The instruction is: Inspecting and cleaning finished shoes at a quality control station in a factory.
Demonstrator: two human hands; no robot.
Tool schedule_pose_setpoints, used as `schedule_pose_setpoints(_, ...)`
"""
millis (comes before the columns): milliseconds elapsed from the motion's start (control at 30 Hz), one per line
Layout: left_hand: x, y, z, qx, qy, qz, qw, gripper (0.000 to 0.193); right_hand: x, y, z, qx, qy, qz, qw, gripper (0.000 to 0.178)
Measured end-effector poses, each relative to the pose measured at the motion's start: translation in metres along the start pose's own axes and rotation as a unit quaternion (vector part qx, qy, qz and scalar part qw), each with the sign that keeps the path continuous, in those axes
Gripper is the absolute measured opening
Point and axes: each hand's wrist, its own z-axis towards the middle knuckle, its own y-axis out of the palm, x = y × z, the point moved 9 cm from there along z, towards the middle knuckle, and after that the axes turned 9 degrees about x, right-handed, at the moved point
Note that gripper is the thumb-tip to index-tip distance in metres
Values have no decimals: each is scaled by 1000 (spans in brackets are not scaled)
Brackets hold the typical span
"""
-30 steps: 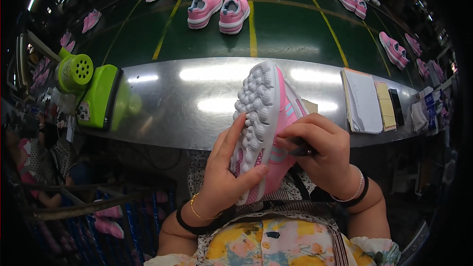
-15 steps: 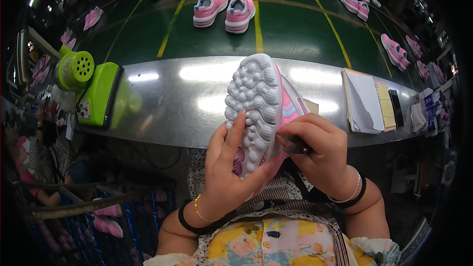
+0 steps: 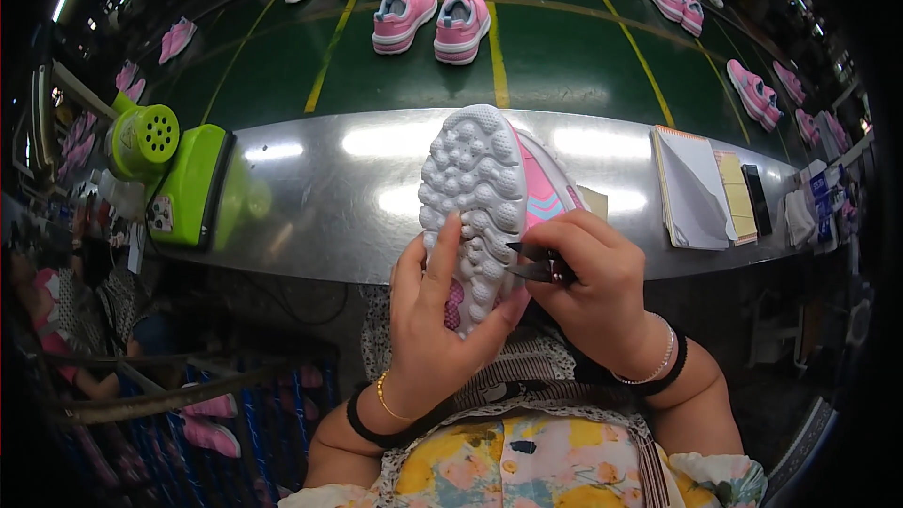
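Green machine markings too small to read; shoe at bench edge; left hand fingers spread around it; right hand fingers pinching snips, blades now pointing at sole

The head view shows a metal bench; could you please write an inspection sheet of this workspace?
Surface: shiny metal bench with bright reflections.
Job's things: pink shoe, pale sole facing the camera; dark snips, blades parted at the sole's right edge.
Clutter: notepad, yellow pad and flat black item at right; lime-green device at left.
Hands: left hand grips the shoe; right hand holds the snips.
Cables: dark cord by the lime-green device.
Surroundings: green, yellow-lined surface beyond, carrying other pink shoes.
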Motion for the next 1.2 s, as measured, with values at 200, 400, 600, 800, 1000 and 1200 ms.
schedule_pose_setpoints(200, -49, 19, -13, -61, -251, -286, 923, 79, 16, -10, 8, 32, 12, -6, 999, 27)
schedule_pose_setpoints(400, -57, 27, -13, -89, -352, -425, 829, 81, 88, -58, 3, 95, 137, -153, 974, 12)
schedule_pose_setpoints(600, -65, 34, -14, -92, -390, -453, 796, 78, 198, -94, -32, 64, 163, -322, 930, 27)
schedule_pose_setpoints(800, -87, 29, -10, -58, -395, -440, 805, 74, 173, -62, -23, 70, 17, -270, 960, 36)
schedule_pose_setpoints(1000, -124, 10, -3, 38, -402, -444, 800, 63, 172, 7, -35, -125, 324, 64, 936, 43)
schedule_pose_setpoints(1200, -140, 25, 6, 38, -436, -604, 667, 44, 177, 32, -43, -51, 408, 333, 848, 52)
